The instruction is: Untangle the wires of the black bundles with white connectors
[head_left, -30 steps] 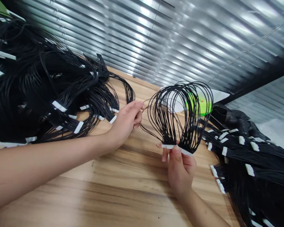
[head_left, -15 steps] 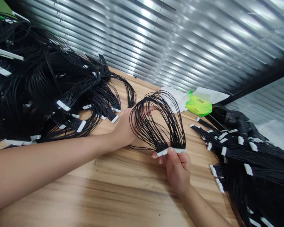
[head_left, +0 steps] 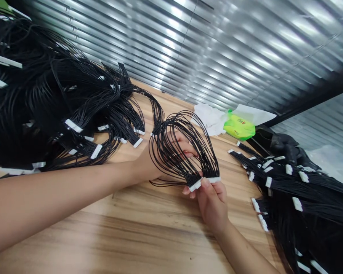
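Note:
My right hand [head_left: 213, 203] pinches the two white connectors [head_left: 205, 182] of a looped black wire harness [head_left: 183, 148] and holds them together, loop upward. My left hand [head_left: 165, 154] lies behind the loop, its fingers reaching through the black wires; the wires cover much of the fingers, which look partly curled among the strands. Both forearms stretch over the wooden table [head_left: 148, 228].
A big heap of black harnesses with white connectors [head_left: 54, 106] fills the left of the table. Another pile of the same harnesses [head_left: 297, 198] lies at the right. A green packet [head_left: 240, 127] and white paper [head_left: 210, 118] sit at the back, under metal slats [head_left: 217, 49].
The loop has swung left and tipped down over my left hand. My left hand went from pinching a strand beside the loop to reaching inside it. My right hand shifted slightly left.

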`<state>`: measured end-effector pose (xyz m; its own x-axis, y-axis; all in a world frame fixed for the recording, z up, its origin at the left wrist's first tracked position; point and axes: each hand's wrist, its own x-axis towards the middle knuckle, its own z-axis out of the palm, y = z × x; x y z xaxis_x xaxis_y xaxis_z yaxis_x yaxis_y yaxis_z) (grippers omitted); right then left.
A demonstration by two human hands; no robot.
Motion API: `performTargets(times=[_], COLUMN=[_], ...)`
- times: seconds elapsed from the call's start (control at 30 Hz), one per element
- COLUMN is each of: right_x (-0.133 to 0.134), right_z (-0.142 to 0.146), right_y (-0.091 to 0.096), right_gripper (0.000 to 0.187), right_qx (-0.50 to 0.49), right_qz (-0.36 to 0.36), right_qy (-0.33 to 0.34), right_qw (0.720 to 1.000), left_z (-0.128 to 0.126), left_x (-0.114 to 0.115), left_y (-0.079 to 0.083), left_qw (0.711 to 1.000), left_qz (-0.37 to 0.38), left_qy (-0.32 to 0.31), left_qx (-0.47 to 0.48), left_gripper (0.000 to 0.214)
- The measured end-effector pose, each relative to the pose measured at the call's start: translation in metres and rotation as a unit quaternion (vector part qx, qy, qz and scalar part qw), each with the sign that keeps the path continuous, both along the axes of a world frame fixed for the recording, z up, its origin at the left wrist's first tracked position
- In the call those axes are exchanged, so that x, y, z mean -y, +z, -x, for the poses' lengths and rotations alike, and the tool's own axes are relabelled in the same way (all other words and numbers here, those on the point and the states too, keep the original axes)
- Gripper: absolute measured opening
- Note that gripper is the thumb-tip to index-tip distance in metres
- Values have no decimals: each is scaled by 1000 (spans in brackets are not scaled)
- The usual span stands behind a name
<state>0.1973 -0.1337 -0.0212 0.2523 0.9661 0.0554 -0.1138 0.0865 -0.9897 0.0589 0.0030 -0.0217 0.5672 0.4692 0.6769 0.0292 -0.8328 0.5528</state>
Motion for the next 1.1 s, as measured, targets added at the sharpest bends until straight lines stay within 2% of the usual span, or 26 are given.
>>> performTargets(times=[0.13, 0.3, 0.4, 0.47, 0.57, 0.73, 0.8, 0.9, 1.0, 1.1], right_x=[1, 1, -1, -1, 0, 2, 0, -6, -13, -15], right_z=[0, 0, 1, 1, 1, 1, 1, 1, 0, -1], right_y=[0, 2, 2, 2, 0, -2, -2, 0, 2, 3], right_gripper=[28, 31, 30, 24, 17, 19, 18, 18, 20, 22], right_qx=[-24, -49, -74, -89, -97, -67, -54, -50, -60, -61], right_qz=[6, 8, 7, 4, -5, -8, -15, -44, -60, -55], right_qy=[16, 34, 33, 29, 32, 39, 4, -97, -174, -203], right_qw=[1000, 998, 997, 996, 995, 997, 998, 993, 981, 976], left_z=[3, 8, 7, 4, -2, -6, -6, -3, 0, 2], left_x=[2, 8, 11, 10, 7, 4, 4, 5, 8, 11], left_y=[2, 17, 21, 19, 13, 7, 7, 8, 11, 13], left_qw=[999, 995, 991, 992, 996, 996, 994, 990, 993, 994], left_qz=[-9, -10, -43, -46, -8, 28, 78, 139, 77, -12], left_qy=[-29, -94, -117, -110, -79, -46, -31, 16, 72, 77], left_qx=[34, 40, 48, 44, 49, 66, 68, 36, -46, -83], left_gripper=[21, 13, 14, 10, 13, 12, 13, 20, 30, 24])
